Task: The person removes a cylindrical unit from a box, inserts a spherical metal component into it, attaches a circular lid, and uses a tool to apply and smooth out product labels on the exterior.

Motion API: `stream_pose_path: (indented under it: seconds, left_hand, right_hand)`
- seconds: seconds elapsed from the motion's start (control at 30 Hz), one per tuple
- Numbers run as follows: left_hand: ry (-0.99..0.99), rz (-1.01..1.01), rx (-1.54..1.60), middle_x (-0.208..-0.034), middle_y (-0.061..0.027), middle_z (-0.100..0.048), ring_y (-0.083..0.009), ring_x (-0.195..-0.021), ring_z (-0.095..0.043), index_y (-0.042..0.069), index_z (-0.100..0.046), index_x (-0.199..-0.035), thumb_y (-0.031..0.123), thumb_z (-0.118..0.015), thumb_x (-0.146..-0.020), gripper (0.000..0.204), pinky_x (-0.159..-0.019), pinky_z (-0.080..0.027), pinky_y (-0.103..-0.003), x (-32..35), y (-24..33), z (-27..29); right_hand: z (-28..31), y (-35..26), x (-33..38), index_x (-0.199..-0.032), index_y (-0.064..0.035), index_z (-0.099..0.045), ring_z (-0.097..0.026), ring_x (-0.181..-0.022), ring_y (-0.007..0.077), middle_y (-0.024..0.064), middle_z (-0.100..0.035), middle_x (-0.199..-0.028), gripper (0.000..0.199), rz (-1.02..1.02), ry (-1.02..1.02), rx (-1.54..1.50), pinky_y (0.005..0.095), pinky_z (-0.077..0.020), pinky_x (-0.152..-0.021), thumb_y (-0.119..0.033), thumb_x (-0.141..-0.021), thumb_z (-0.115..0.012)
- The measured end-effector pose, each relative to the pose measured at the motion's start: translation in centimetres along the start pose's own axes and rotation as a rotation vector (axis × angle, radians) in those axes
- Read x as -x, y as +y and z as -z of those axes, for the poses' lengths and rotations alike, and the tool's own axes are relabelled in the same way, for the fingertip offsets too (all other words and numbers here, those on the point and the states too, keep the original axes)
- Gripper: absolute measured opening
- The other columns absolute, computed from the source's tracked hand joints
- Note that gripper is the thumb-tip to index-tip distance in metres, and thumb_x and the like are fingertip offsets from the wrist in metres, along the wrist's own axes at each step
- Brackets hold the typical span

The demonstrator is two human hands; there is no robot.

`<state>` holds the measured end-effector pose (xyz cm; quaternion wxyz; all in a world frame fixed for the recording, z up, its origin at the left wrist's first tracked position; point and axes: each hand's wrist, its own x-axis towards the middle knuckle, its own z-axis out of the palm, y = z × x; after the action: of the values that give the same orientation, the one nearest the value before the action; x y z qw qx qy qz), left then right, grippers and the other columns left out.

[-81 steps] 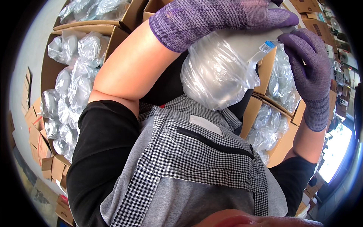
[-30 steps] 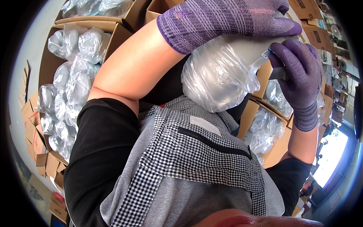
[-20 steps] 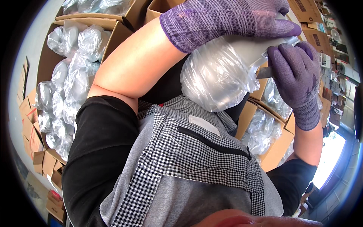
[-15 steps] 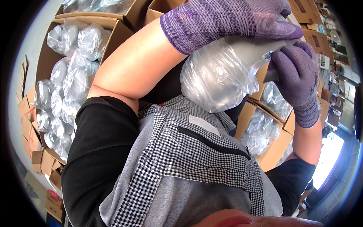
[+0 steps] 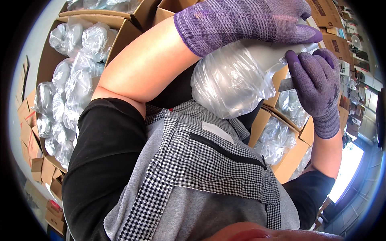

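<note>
My left hand (image 5: pixel 249 22), in a purple knitted glove, lies over a smooth grey piece (image 5: pixel 261 52) and grips it from above; its thumb points right. The lower part of this piece is wrapped in a clear plastic bag (image 5: pixel 227 82) and hangs in front of my apron. My right hand (image 5: pixel 317 78), gloved alike, is closed close to the right end of the piece. A short flat metal blade (image 5: pixel 286 84) sticks out leftward from under its curled fingers. A small label (image 5: pixel 283 60) shows on the grey piece beside my right fingertips.
An open cardboard box (image 5: pixel 46 66) full of bagged items (image 5: pixel 82 78) stands on the left, with another behind it. Further open boxes with bagged items (image 5: pixel 273 140) stand below my right hand. Closed cartons (image 5: pixel 337 46) are stacked at the far right.
My right hand has shifted slightly down and right, and its fingers have changed position. More of the metal blade now shows. My left hand and the bagged piece have barely moved.
</note>
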<state>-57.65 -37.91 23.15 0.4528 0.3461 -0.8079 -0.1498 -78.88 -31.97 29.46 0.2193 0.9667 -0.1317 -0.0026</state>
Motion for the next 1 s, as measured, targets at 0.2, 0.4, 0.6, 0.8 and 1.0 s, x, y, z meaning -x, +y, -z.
stream_pose_path:
  seconds: [0.2,0.4,0.6,0.8,1.0]
  left_hand:
    - [-0.061,0.054,-0.034,-0.085,-0.0222,-0.071,-0.0369,-0.084,-0.07,0.0,-0.076,-0.086,0.048,-0.058,-0.091,0.051,-0.083,-0.055,-0.047,0.0,1.1,0.9]
    - [-0.016,0.026,0.011,-0.084,-0.0225,-0.071,-0.0372,-0.084,-0.07,0.0,-0.076,-0.087,0.048,-0.059,-0.09,0.051,-0.083,-0.055,-0.047,0.7,1.6,2.0]
    - [0.138,-0.061,-0.016,-0.086,-0.0225,-0.07,-0.0377,-0.084,-0.07,0.0,-0.076,-0.088,0.047,-0.06,-0.091,0.05,-0.084,-0.054,-0.048,1.6,1.2,0.8]
    - [0.069,-0.017,-0.022,-0.088,-0.0222,-0.071,-0.0371,-0.086,-0.071,0.001,-0.076,-0.091,0.048,-0.06,-0.091,0.049,-0.084,-0.055,-0.048,0.6,-0.2,-0.4]
    - [0.01,0.023,-0.075,-0.089,-0.0222,-0.071,-0.0361,-0.087,-0.071,0.0,-0.076,-0.092,0.047,-0.06,-0.092,0.049,-0.085,-0.055,-0.047,0.5,0.9,0.3]
  right_hand:
    - [-0.3,0.8,-0.9,-0.11,-0.0041,-0.068,-0.066,-0.09,0.0276,0.0088,-0.064,-0.101,0.045,0.046,0.023,-0.025,0.0477,-0.0516,-0.087,-0.014,-0.066,-0.072]
    - [-0.6,1.1,0.4,-0.107,-0.0037,-0.069,-0.066,-0.087,0.0284,0.0089,-0.064,-0.098,0.044,-0.001,0.071,-0.125,0.0463,-0.0524,-0.083,-0.014,-0.066,-0.078]
    - [-0.7,0.2,0.3,-0.113,-0.0044,-0.073,-0.065,-0.08,0.0266,0.0077,-0.067,-0.096,0.048,-0.106,0.131,-0.137,0.042,-0.0518,-0.075,-0.009,-0.066,-0.081]
    - [0.3,0.2,-0.1,-0.115,-0.0042,-0.072,-0.065,-0.086,0.0266,0.0084,-0.066,-0.102,0.045,0.004,-0.01,-0.025,0.0456,-0.051,-0.086,-0.015,-0.072,-0.074]
    - [-0.2,0.3,-0.3,-0.11,-0.0034,-0.071,-0.066,-0.088,0.0282,0.0092,-0.065,-0.101,0.042,0.008,0.001,-0.03,0.0485,-0.0507,-0.088,-0.015,-0.07,-0.074]
